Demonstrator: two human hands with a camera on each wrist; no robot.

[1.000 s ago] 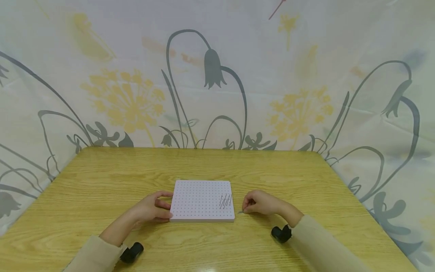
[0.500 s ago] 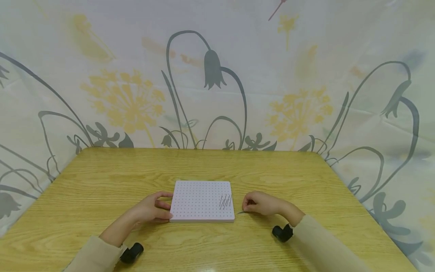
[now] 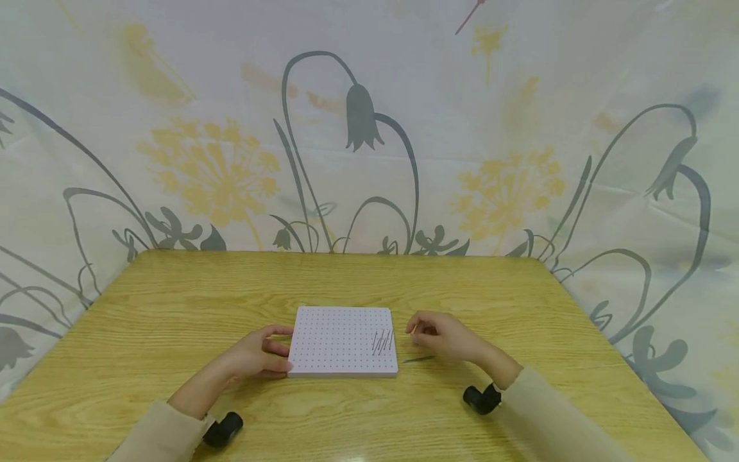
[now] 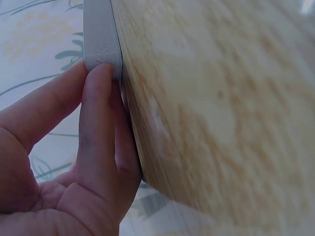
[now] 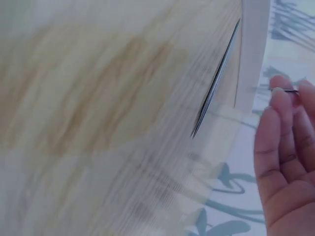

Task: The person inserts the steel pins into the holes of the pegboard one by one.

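While my left hand [image 3: 254,353] is gripping the perforated board [image 3: 329,341] at the frame's lower centre, my right hand [image 3: 444,335], fingers nearly closed, is pinching a thin needle [image 5: 291,90]; its slender shaft is risking a roll and slip. Seemingly more needles [image 5: 216,81] are lying on the desk [image 3: 242,282], right of the board.

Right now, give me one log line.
left hand: holds white board at edge | right hand: pinches thin pin | more pins: on table beside board
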